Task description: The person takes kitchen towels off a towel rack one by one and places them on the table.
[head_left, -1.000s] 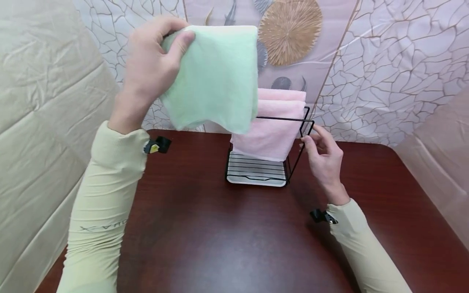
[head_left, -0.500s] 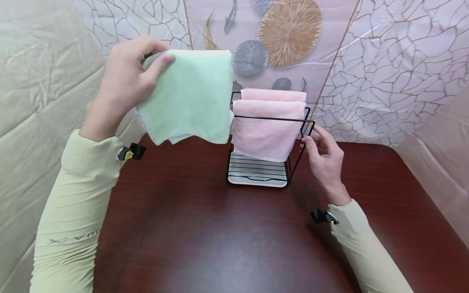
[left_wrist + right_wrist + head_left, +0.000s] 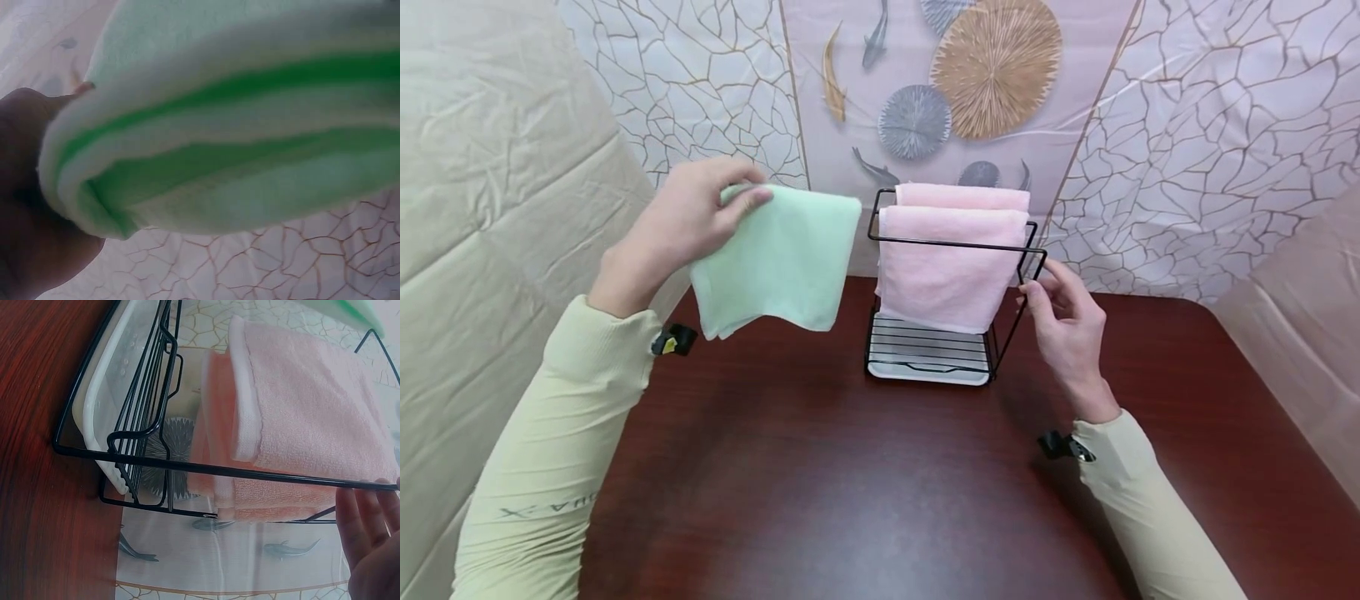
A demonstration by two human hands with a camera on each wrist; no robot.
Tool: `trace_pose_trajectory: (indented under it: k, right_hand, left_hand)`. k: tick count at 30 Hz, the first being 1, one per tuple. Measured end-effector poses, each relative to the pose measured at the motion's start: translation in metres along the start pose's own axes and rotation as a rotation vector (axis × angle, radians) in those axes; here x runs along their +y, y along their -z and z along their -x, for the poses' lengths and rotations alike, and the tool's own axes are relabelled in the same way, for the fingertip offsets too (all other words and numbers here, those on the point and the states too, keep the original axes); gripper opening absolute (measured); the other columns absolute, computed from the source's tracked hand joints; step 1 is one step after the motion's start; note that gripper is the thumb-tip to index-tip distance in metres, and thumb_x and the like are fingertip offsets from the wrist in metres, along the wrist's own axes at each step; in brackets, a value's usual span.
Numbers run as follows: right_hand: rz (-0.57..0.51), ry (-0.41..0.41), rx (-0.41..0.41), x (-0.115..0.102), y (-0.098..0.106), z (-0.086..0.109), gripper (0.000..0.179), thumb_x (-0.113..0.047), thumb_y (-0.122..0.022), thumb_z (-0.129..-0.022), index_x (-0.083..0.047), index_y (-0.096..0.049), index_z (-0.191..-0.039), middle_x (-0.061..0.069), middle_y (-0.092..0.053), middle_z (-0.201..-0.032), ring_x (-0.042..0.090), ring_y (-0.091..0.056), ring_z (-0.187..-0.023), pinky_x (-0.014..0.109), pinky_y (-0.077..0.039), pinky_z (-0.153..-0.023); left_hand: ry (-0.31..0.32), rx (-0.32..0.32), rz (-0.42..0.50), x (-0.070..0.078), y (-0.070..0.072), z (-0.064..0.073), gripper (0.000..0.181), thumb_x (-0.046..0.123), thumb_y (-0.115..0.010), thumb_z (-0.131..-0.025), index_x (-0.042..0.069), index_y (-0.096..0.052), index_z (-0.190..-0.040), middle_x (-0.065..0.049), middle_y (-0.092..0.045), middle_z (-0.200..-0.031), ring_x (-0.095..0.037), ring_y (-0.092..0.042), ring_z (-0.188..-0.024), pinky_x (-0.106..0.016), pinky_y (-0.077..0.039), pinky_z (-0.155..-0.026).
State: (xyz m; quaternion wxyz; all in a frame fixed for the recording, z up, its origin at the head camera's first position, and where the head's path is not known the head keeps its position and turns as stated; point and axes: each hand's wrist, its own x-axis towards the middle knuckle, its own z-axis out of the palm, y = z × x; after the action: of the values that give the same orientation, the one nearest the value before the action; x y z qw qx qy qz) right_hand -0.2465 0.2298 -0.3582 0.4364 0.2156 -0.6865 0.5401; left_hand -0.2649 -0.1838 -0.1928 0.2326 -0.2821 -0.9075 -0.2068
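My left hand [image 3: 688, 212] pinches a folded light green towel [image 3: 782, 262] by its upper left corner, and the cloth hangs down above the table, left of the rack. In the left wrist view the green towel [image 3: 250, 106] shows its folded layers close up. A black wire rack [image 3: 958, 244] stands on the table with a folded pink towel [image 3: 951, 275] draped over its bars. The rack's right upright is gripped between thumb and fingers of my right hand [image 3: 1067, 321]. In the right wrist view, the fingers [image 3: 369, 519] lie against the black rod beside the pink towel [image 3: 306, 400].
A white drip tray [image 3: 928, 375] sits under the rack's wire base. The dark red-brown table [image 3: 850, 483] runs back to a patterned cloth wall [image 3: 722, 92]. Beige cloth [image 3: 490, 208] closes in the left side, and another hangs at the right.
The left hand has carried the green towel left and down, away from in front of the rack, so the rack's left side now shows. The right hand has kept its place on the rack.
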Motion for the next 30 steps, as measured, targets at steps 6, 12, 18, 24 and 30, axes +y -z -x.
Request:
trace_pose_trajectory:
  k: [6, 12, 18, 24, 30]
  right_hand:
    - [-0.002, -0.002, -0.013, 0.000, -0.001, -0.001, 0.038, 0.013, -0.062, -0.087, 0.007, -0.061, -0.124, -0.004, -0.069, -0.086, 0.006, -0.066, -0.071, 0.012, -0.049, -0.064]
    - [0.007, 0.010, -0.002, 0.000, 0.000, -0.001, 0.038, 0.015, -0.063, -0.086, 0.008, -0.061, -0.123, -0.003, -0.068, -0.085, 0.004, -0.064, -0.070, 0.012, -0.048, -0.063]
    - [0.014, 0.008, 0.004, 0.000, 0.000, -0.001, 0.038, 0.014, -0.063, -0.086, 0.007, -0.062, -0.123, -0.004, -0.069, -0.085, 0.004, -0.063, -0.070, 0.012, -0.047, -0.062]
    - [-0.012, 0.017, -0.001, -0.001, -0.001, -0.002, 0.037, 0.015, -0.062, -0.087, 0.008, -0.061, -0.123, -0.001, -0.069, -0.086, 0.007, -0.065, -0.071, 0.013, -0.049, -0.063]
    - [0.002, 0.017, 0.005, 0.000, -0.001, 0.000, 0.038, 0.016, -0.062, -0.085, 0.009, -0.061, -0.122, -0.006, -0.068, -0.086, 0.005, -0.065, -0.071, 0.012, -0.047, -0.062]
  left_hand:
    - [-0.008, -0.107, -0.014, -0.016, -0.022, 0.004, 0.017, 0.020, -0.064, -0.096, 0.005, -0.070, -0.103, -0.013, -0.073, -0.101, -0.030, -0.066, -0.094, -0.044, -0.048, -0.087]
    - [0.003, -0.216, -0.023, -0.024, -0.040, 0.008, 0.013, 0.019, -0.063, -0.096, 0.007, -0.070, -0.098, -0.012, -0.073, -0.098, -0.030, -0.065, -0.093, -0.046, -0.048, -0.088]
    - [0.031, -0.349, -0.027, -0.028, -0.053, 0.011, 0.013, 0.020, -0.062, -0.097, 0.010, -0.069, -0.098, -0.011, -0.072, -0.100, -0.029, -0.064, -0.093, -0.046, -0.049, -0.087]
    - [0.029, -0.473, -0.012, -0.034, -0.056, 0.013, 0.012, 0.022, -0.061, -0.098, 0.014, -0.070, -0.098, -0.005, -0.071, -0.093, -0.022, -0.059, -0.080, -0.041, -0.047, -0.080]
    - [0.096, -0.552, -0.014, -0.056, -0.080, 0.010, 0.015, 0.021, -0.058, -0.099, 0.012, -0.070, -0.102, -0.009, -0.070, -0.095, -0.022, -0.058, -0.078, -0.042, -0.048, -0.076]
